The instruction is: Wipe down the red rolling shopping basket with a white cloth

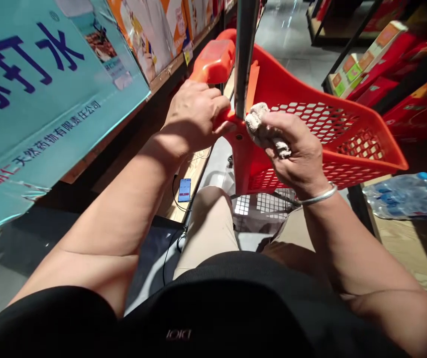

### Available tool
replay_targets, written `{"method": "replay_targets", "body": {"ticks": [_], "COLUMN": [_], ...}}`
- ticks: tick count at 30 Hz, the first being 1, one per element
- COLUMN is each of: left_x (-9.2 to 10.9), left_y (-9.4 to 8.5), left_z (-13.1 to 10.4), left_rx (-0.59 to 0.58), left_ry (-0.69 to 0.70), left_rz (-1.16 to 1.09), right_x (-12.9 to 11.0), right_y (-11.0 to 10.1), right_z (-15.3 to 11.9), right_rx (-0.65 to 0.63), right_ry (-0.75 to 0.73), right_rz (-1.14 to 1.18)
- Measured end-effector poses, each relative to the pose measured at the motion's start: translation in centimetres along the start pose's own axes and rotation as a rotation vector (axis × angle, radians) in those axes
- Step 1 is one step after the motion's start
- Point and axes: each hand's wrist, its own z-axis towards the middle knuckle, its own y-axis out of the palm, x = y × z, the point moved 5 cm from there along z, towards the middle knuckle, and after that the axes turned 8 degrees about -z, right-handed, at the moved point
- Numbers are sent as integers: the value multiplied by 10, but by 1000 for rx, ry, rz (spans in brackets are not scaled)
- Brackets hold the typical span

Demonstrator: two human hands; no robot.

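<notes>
A red plastic shopping cart [348, 109] with perforated basket walls stands before me, tilted in view. My left hand [196, 112] is wrapped round a red part of the cart, close to its bulky red handle end [215, 59]. A grey metal bar [244, 54] rises beside it. In my right hand [297, 144] is a crumpled, whitish cloth [257, 122], pinched by the fingers at the foot of the bar, by the red frame. Whether the cloth presses on the bar or on the frame I cannot tell. A silvery bangle is on my right wrist.
Left stands a large blue carton [67, 104] with Chinese lettering. A phone [184, 190] with a cable lies on a low wooden shelf [176, 211]. Wrapped water bottles [407, 196] lie at right, below shelves of red boxes [411, 74].
</notes>
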Motion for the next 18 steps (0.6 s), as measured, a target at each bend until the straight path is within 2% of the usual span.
{"method": "replay_targets", "body": {"ticks": [4, 7, 10, 14, 18], "left_x": [-4, -2, 0, -6, -10], "left_y": [4, 6, 7, 11, 14], "left_z": [2, 4, 9, 18, 24], "left_rx": [30, 39, 36, 53, 123], "left_ry": [-3, 11, 22, -32, -3], "left_rz": [-74, -1, 65, 77, 72], "right_x": [-1, 3, 12, 23, 30], "right_y": [0, 8, 15, 21, 18], "right_z": [11, 20, 25, 26, 24], "right_rx": [1, -50, -22, -3, -18], "right_ry": [8, 31, 13, -59, -15], "right_rz": [-109, -243, -228, -172, -207]}}
